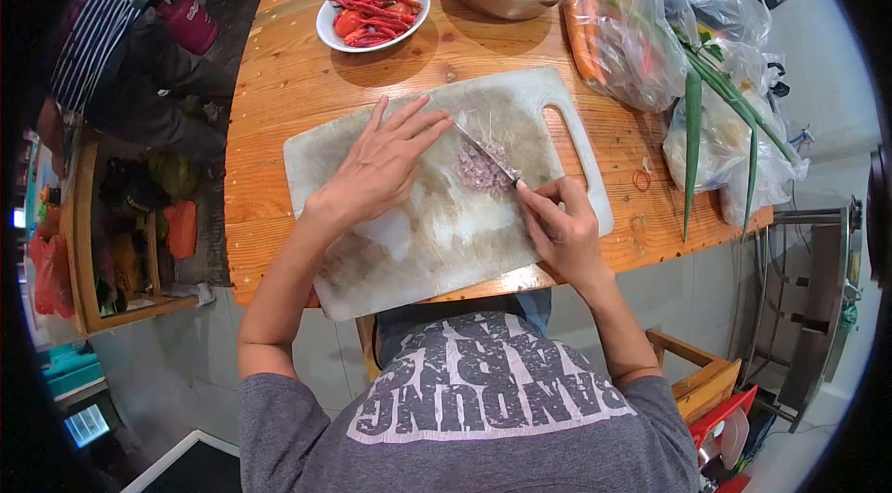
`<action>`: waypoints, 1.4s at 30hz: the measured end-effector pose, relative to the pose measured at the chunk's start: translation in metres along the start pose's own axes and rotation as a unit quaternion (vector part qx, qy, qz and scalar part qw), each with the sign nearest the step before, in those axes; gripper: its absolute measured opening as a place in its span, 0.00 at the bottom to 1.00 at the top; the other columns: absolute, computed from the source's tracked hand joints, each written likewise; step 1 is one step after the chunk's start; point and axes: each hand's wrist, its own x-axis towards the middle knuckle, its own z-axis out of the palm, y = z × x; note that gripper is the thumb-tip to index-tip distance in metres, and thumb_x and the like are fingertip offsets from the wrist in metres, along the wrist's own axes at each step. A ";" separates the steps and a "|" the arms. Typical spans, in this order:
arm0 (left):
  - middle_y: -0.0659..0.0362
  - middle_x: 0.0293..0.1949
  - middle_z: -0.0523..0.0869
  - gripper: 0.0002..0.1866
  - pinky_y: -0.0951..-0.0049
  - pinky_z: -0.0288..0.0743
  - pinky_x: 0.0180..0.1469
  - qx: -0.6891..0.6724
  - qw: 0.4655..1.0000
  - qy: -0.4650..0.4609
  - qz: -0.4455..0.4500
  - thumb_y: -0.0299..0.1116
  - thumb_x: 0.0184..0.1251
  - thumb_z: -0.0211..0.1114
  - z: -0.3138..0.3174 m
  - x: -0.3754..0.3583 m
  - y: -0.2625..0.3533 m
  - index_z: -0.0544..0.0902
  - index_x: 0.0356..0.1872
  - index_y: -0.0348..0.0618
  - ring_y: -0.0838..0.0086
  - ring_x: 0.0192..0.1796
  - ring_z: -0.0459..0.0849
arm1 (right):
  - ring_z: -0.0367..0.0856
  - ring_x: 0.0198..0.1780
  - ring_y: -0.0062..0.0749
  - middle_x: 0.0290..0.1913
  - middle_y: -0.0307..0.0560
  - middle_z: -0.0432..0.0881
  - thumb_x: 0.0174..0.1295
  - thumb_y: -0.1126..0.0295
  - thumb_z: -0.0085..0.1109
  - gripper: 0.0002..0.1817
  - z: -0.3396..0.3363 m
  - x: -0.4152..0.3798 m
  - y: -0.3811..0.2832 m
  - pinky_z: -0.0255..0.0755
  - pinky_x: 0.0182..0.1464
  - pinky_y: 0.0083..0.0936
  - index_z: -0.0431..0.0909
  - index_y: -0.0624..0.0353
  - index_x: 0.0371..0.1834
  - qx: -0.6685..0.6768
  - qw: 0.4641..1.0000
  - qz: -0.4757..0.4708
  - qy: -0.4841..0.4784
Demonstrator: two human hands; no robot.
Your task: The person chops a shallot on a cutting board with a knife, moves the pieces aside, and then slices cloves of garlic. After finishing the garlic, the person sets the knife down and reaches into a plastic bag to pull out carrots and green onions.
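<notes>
My right hand (563,223) is wrapped round the dark handle of a knife (488,155). The blade points up and left, lying across a small heap of finely chopped purple-white pieces, which look like shallot (478,172). My left hand (386,158) is spread with its fingers apart near the blade's tip, holding nothing. Both hands are over a worn white cutting board (362,279), which lies tilted at the table's near edge with its handle slot at the right.
A white bowl (324,24) of red chillies and tomatoes stands at the back, beside a steel bowl (506,2) of cut greens. Plastic bags (641,56) with carrots and green onions (693,131) lie at the right of the wooden table (255,168). Another person (139,75) stands at left.
</notes>
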 end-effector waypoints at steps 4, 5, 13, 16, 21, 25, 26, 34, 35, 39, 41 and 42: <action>0.56 0.74 0.69 0.40 0.39 0.42 0.83 0.030 0.999 -0.009 0.011 0.15 0.59 0.54 0.004 0.004 -0.003 0.67 0.77 0.47 0.56 0.81 0.57 | 0.78 0.39 0.43 0.38 0.50 0.77 0.55 0.81 0.71 0.23 -0.002 0.001 0.000 0.75 0.42 0.36 0.84 0.62 0.57 -0.014 1.000 0.021 0.018; 0.56 0.74 0.68 0.40 0.39 0.42 0.83 0.039 0.999 -0.011 0.014 0.16 0.58 0.55 0.007 0.005 -0.004 0.67 0.77 0.48 0.56 0.81 0.57 | 0.78 0.39 0.43 0.38 0.50 0.77 0.55 0.81 0.71 0.24 -0.003 0.001 0.000 0.74 0.42 0.36 0.84 0.62 0.58 -0.021 0.999 0.030 0.024; 0.54 0.72 0.69 0.40 0.39 0.45 0.82 0.063 0.998 0.018 0.006 0.16 0.56 0.55 0.015 0.005 0.000 0.68 0.76 0.46 0.55 0.80 0.59 | 0.78 0.39 0.40 0.35 0.48 0.77 0.55 0.78 0.72 0.23 -0.002 -0.006 -0.011 0.72 0.41 0.35 0.86 0.59 0.56 -0.106 0.990 0.069 0.059; 0.54 0.71 0.71 0.39 0.39 0.46 0.82 0.052 0.998 0.033 0.000 0.16 0.56 0.55 0.018 0.004 0.000 0.70 0.75 0.45 0.54 0.80 0.60 | 0.77 0.38 0.39 0.33 0.46 0.76 0.54 0.78 0.73 0.23 0.003 -0.008 -0.013 0.70 0.41 0.34 0.87 0.58 0.56 -0.132 0.986 0.061 0.078; 0.55 0.69 0.73 0.37 0.40 0.46 0.82 0.022 0.999 0.045 0.011 0.16 0.56 0.55 0.020 0.004 -0.001 0.72 0.73 0.44 0.55 0.80 0.61 | 0.74 0.36 0.38 0.32 0.44 0.75 0.53 0.81 0.72 0.25 -0.005 -0.003 -0.025 0.69 0.40 0.35 0.87 0.56 0.57 -0.076 0.992 0.077 0.062; 0.54 0.69 0.75 0.37 0.40 0.45 0.83 0.003 0.999 0.048 0.015 0.17 0.57 0.55 0.020 0.004 -0.004 0.72 0.74 0.44 0.55 0.80 0.61 | 0.72 0.36 0.39 0.33 0.45 0.74 0.53 0.84 0.70 0.26 -0.008 -0.001 -0.038 0.69 0.40 0.34 0.86 0.56 0.59 -0.084 0.994 0.047 0.050; 0.54 0.68 0.75 0.37 0.41 0.45 0.83 0.000 0.999 0.047 0.010 0.16 0.57 0.55 0.020 0.003 -0.004 0.72 0.74 0.44 0.55 0.80 0.61 | 0.72 0.36 0.39 0.34 0.45 0.75 0.53 0.84 0.69 0.27 -0.001 -0.006 -0.035 0.69 0.40 0.34 0.86 0.56 0.59 -0.082 0.994 0.045 0.049; 0.54 0.68 0.76 0.36 0.40 0.43 0.83 0.007 0.999 0.052 0.009 0.18 0.59 0.54 0.016 0.002 -0.008 0.73 0.73 0.45 0.55 0.79 0.62 | 0.72 0.37 0.41 0.34 0.48 0.74 0.54 0.84 0.69 0.27 0.017 -0.013 -0.030 0.69 0.40 0.34 0.85 0.57 0.59 -0.065 0.995 0.053 0.055; 0.55 0.68 0.76 0.35 0.40 0.43 0.83 0.001 0.998 0.055 0.006 0.18 0.59 0.54 0.016 0.002 -0.007 0.73 0.73 0.45 0.55 0.79 0.62 | 0.72 0.37 0.41 0.34 0.48 0.74 0.54 0.84 0.69 0.26 0.013 -0.011 -0.029 0.69 0.40 0.34 0.85 0.58 0.59 -0.065 0.995 0.054 0.049; 0.55 0.68 0.76 0.35 0.40 0.43 0.83 -0.008 0.999 0.045 0.011 0.17 0.59 0.53 0.015 0.005 -0.011 0.74 0.72 0.46 0.55 0.79 0.62 | 0.72 0.37 0.41 0.33 0.48 0.74 0.53 0.84 0.69 0.25 0.006 -0.004 -0.034 0.70 0.40 0.35 0.86 0.59 0.57 -0.061 0.996 0.035 0.047; 0.54 0.68 0.76 0.35 0.40 0.42 0.83 -0.014 0.998 0.057 -0.001 0.17 0.59 0.53 0.016 0.003 -0.009 0.75 0.72 0.46 0.55 0.79 0.62 | 0.73 0.36 0.41 0.33 0.47 0.74 0.53 0.85 0.69 0.24 0.014 -0.011 -0.025 0.69 0.40 0.34 0.86 0.59 0.56 -0.049 0.997 0.034 0.048; 0.54 0.68 0.76 0.35 0.40 0.42 0.83 -0.017 0.998 0.053 0.004 0.17 0.59 0.53 0.016 0.004 -0.008 0.75 0.72 0.46 0.55 0.79 0.63 | 0.73 0.36 0.41 0.33 0.47 0.74 0.52 0.85 0.69 0.24 0.009 -0.007 -0.027 0.69 0.39 0.34 0.86 0.59 0.56 -0.056 0.997 0.028 0.050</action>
